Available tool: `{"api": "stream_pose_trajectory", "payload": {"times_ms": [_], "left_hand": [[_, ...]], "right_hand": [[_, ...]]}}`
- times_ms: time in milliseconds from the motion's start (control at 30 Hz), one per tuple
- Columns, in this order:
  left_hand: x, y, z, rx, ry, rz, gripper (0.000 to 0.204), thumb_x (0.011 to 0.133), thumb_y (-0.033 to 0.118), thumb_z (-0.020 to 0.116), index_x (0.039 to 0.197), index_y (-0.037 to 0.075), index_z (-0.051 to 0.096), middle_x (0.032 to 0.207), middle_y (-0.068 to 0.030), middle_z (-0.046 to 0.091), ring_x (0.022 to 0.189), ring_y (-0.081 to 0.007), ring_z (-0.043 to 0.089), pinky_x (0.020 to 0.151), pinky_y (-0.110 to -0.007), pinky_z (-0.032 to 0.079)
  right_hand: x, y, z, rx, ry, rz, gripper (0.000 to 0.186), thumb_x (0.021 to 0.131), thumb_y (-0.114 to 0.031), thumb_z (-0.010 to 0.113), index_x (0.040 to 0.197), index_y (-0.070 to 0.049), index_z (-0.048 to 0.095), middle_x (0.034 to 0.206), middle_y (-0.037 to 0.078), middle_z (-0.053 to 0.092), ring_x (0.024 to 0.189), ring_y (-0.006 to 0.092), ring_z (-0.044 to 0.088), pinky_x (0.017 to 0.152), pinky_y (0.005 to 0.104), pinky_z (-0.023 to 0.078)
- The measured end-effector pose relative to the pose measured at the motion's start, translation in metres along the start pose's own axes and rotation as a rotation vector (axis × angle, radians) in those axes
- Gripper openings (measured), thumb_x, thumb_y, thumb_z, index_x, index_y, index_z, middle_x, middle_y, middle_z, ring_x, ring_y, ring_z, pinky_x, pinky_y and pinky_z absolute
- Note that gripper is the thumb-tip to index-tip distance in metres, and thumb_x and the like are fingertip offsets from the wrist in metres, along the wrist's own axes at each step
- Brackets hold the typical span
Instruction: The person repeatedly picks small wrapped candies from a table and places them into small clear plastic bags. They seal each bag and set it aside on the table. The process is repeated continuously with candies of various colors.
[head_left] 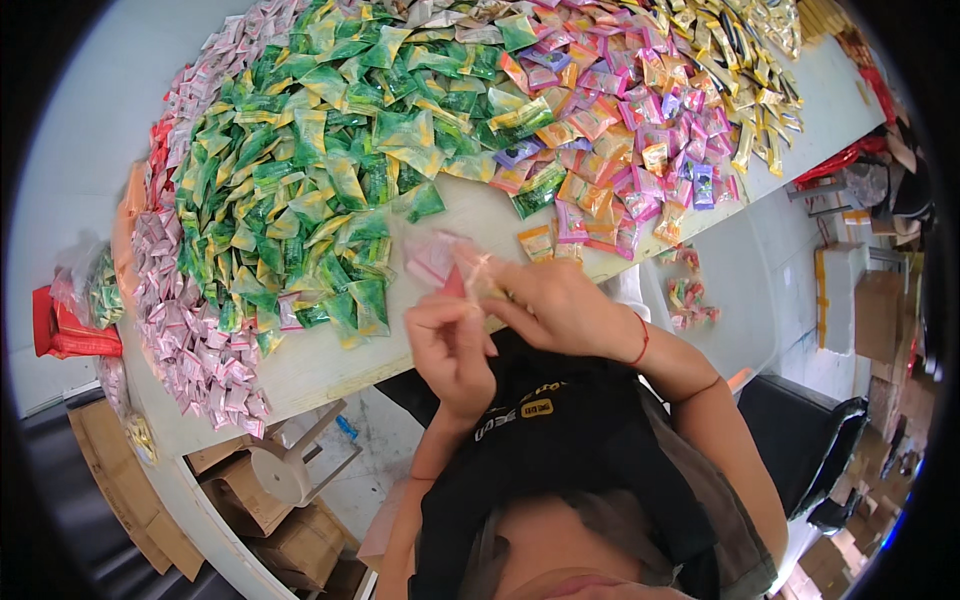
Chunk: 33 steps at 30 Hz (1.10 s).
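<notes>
My left hand [455,345] and my right hand [560,305] meet above the table's near edge. Between them is a small clear plastic bag [428,258] with pink-and-white packets inside. Its gathered neck is pinched in the fingers of both hands; the exact grip is partly blurred. A red cord circles my right wrist. Beyond the hands lies a large heap of green-and-yellow wrapped packets [310,150]. To its right are pink, orange and purple wrapped sweets [610,150]. Small pink-and-white packets [200,350] are heaped along the left.
Gold stick packets [740,70] lie at the far right of the white table [330,375]. A red bag [75,325] sits at its left. Below stand a pale stool [285,472] and cardboard boxes [300,545]. A translucent bin [735,280] holding packets is at my right.
</notes>
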<state>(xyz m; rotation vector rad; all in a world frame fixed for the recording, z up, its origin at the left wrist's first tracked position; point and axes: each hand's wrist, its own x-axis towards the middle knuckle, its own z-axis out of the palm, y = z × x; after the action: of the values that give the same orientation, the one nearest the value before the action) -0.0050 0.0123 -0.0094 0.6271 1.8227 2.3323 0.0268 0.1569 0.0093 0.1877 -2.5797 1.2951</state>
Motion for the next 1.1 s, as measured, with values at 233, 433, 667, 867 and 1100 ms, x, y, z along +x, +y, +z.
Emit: {"api": "stream_pose_trajectory", "payload": {"times_ms": [233, 433, 667, 867, 1100], "left_hand": [[-0.011, 0.011, 0.004, 0.065, -0.152, -0.023, 0.006, 0.092, 0.002, 0.048, 0.096, 0.001, 0.043, 0.087, -0.0104, 0.049, 0.052, -0.0083, 0.044, 0.044, -0.018, 0.037], [0.012, 0.011, -0.022, 0.005, 0.286, -0.053, 0.006, 0.092, 0.005, 0.047, 0.094, 0.003, 0.042, 0.086, -0.0074, 0.045, 0.048, -0.0083, 0.044, 0.044, -0.02, 0.036], [0.017, 0.018, -0.025, -0.027, 0.308, 0.029, 0.006, 0.091, 0.002, 0.049, 0.092, 0.004, 0.043, 0.08, -0.0048, 0.045, 0.046, -0.0073, 0.043, 0.044, -0.019, 0.034], [0.021, 0.013, -0.024, -0.038, 0.301, 0.055, 0.004, 0.092, 0.005, 0.048, 0.093, 0.003, 0.044, 0.071, -0.0026, 0.046, 0.048, -0.0068, 0.042, 0.044, -0.018, 0.034], [0.023, 0.017, -0.02, -0.031, 0.339, 0.024, 0.004, 0.092, 0.004, 0.047, 0.092, 0.004, 0.043, 0.07, -0.0029, 0.046, 0.046, -0.0068, 0.04, 0.043, -0.018, 0.033]], "right_hand": [[-0.006, -0.001, 0.005, -0.153, 0.14, -0.012, 0.026, 0.082, -0.021, 0.061, 0.106, -0.012, 0.063, 0.057, 0.008, 0.054, 0.045, 0.0236, 0.055, 0.041, 0.0349, 0.04], [-0.026, 0.015, -0.035, -0.093, 0.198, -0.191, 0.039, 0.072, -0.012, 0.071, 0.109, -0.006, 0.059, 0.086, 0.008, 0.064, 0.08, 0.0259, 0.063, 0.063, 0.0346, 0.049], [-0.009, 0.042, -0.014, -0.681, -0.049, -0.177, 0.041, 0.07, -0.014, 0.072, 0.109, -0.006, 0.06, 0.113, 0.006, 0.061, 0.114, 0.0252, 0.051, 0.091, 0.0383, 0.038], [0.066, 0.056, -0.042, 0.021, 0.164, -0.068, 0.004, 0.086, -0.007, 0.056, 0.087, -0.003, 0.055, 0.096, 0.013, 0.064, 0.083, 0.0196, 0.061, 0.072, 0.0325, 0.049], [0.195, 0.129, -0.14, -0.188, 0.458, 0.079, 0.017, 0.082, -0.013, 0.051, 0.095, -0.002, 0.049, 0.078, 0.012, 0.061, 0.065, 0.0199, 0.058, 0.057, 0.0322, 0.046]]}}
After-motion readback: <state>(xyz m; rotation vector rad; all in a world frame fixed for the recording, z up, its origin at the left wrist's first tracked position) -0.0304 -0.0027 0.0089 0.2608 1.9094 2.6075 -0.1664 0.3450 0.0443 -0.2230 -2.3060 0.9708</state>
